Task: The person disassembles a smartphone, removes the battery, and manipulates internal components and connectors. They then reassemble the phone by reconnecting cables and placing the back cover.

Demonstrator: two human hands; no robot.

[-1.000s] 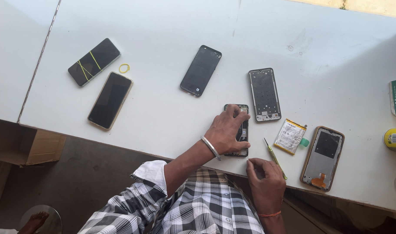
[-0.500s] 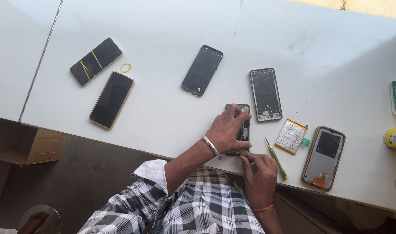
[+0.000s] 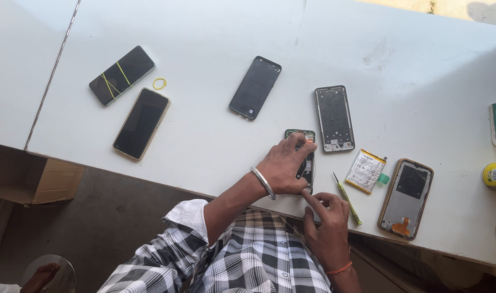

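Left hand is pressing flat on one opened black phone body, fingers spread. Right hand is touching its lower edge, fingers loosely curled, gripping nothing. Five other phones or phone parts are lying on the white table.

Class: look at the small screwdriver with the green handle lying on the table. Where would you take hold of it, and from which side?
Probably the green handle, from above. The screwdriver lies flat on the table, thin metal tip pointing away, handle end toward the table's near edge beside the right hand. The battery lies close on its far side, so the near side looks more open.

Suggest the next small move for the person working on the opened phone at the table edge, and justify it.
Probably the right hand should pick up the green-handled screwdriver beside it: the left hand presses the opened phone flat, and the right hand is empty, a fingertip at the phone's lower end.
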